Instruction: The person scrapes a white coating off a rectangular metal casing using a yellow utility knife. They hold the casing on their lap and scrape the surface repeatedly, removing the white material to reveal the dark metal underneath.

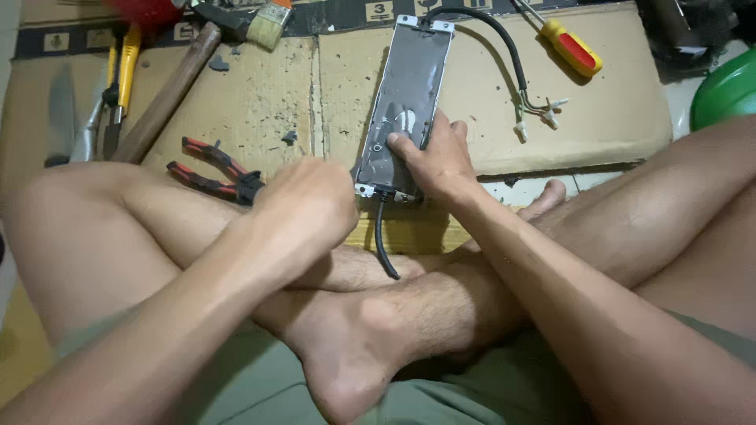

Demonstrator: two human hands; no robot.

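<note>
Far left on the cardboard sheet (236,86): yellow-handled tool (124,67) and a wooden hammer handle (165,94) lying aslant, a paintbrush (272,22) above them, all well clear of the hands. Next along, red-and-black pliers (209,169) flat on the cardboard, tips pointing toward the left hand (303,208). Left hand curled into a fist just beside the near-left corner of the long grey metal casing (405,102); grip closed, but whether anything sits inside it cannot be told from here, blurred as it is. Risk there: a fist working that close to a thin metal edge could slip and catch a knuckle.

Centre: casing lying lengthwise on the cardboard, near end hanging toward the crossed bare legs, short black cable (383,244) drooping from it onto a shin. Right hand (437,157) pressed flat on the casing's near end, fingers spread, pinning rather than clasping. Only that palm bracing it, so a hard push from the left could skate the casing across the gritty cardboard. Bare feet just below, in the path of anything dropped.

Right: second black cable (504,55) looping off the far end to stripped wire ends (539,114), loose and exposed, easily snagged. Red-and-yellow screwdriver (571,47) beyond, out of easy reach.
</note>
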